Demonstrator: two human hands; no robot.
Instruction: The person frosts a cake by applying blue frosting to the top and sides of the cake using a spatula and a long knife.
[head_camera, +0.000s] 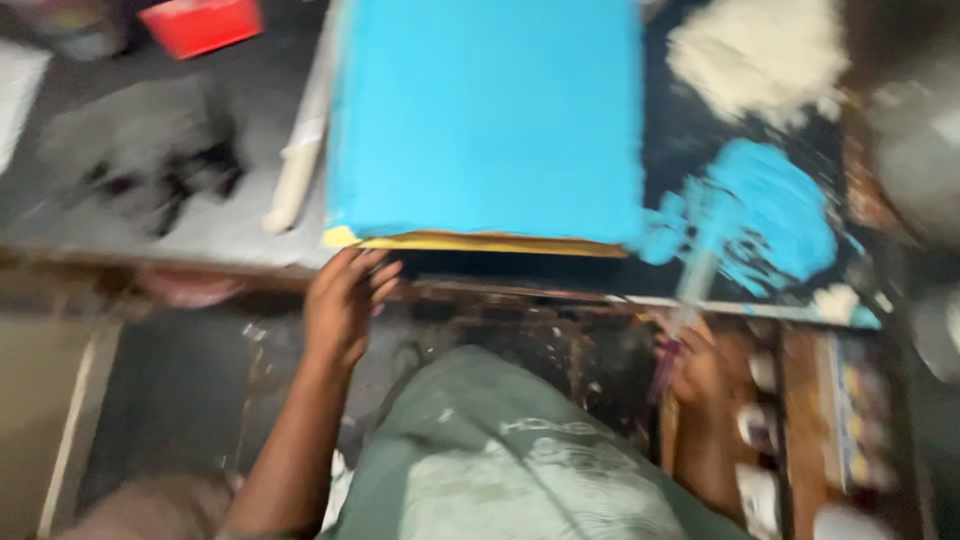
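Dim and blurred, the workroom shows a dark worktable (150, 215) running across the far half of the view, with a shadowy floor and the person's grey-green clothing in the near middle. On the table lies a large flat board (485, 115) whose top face is covered edge to edge in bright blue paint; only a thin yellow strip shows along its near edge and near-left corner, so the coating looks close to finished, as far as the blur allows. The left hand (342, 305) sits at that near-left corner, fingers curled up against the yellow edge, touching or lightly gripping it. The right hand (700, 370), low at the near right, is closed around a thin tool (685, 300), likely a brush or knife, whose far end reaches into a smeared patch of blue paint (765, 215) on the tabletop right of the board. Farther right lies a heap of white powder (760, 55). A pale stick (295, 185) rests left of the board, and a red tub (200, 25) stands at the far left.
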